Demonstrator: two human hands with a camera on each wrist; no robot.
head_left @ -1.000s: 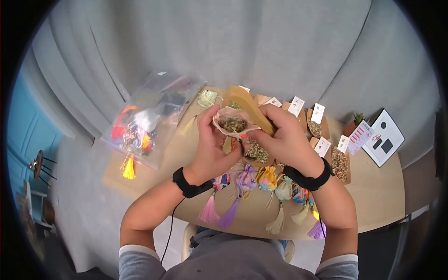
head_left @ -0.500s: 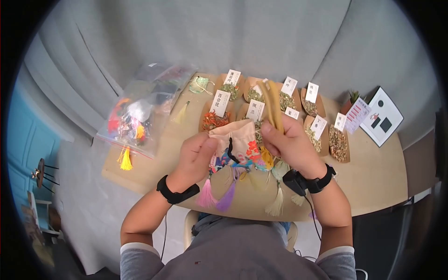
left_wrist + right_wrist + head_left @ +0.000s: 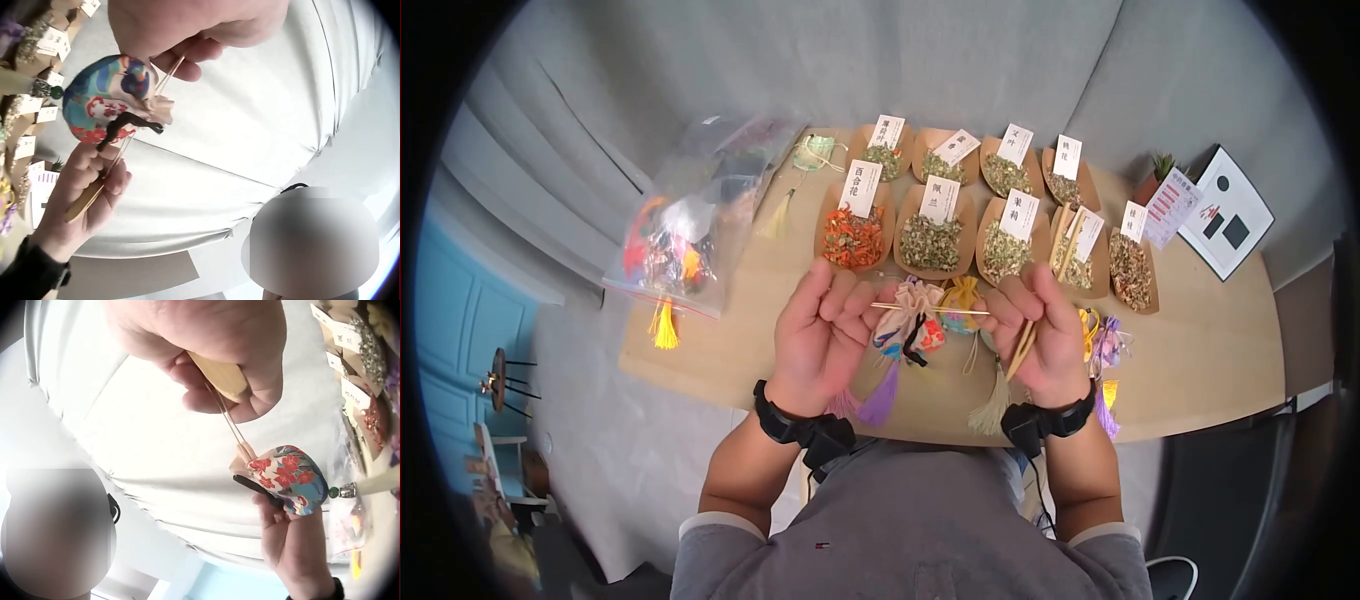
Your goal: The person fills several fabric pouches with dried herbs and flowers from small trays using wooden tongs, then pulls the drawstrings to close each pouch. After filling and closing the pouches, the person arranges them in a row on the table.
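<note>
A floral drawstring pouch (image 3: 912,318) hangs between my hands, its mouth gathered and a black strip on its front. My left hand (image 3: 818,335) pinches the cord on one side; my right hand (image 3: 1048,335) pinches the cord on the other, both pulled taut outward. Wooden tongs (image 3: 220,376) also lie in the grip of my right hand. In the left wrist view the full, rounded body of the pouch (image 3: 106,100) shows, with a green bead and tassel below it.
Paper trays of dried herbs (image 3: 933,240) with labels stand in two rows behind the hands. Finished pouches with tassels (image 3: 1107,345) lie near the table's front. A clear plastic bag (image 3: 675,250) sits at left; a framed board (image 3: 1226,215) and plant (image 3: 1152,180) at right.
The pouch, earlier open with herbs showing inside, was lowered and its mouth drawn together. The hands have moved to its cords; the tongs stay in the right hand.
</note>
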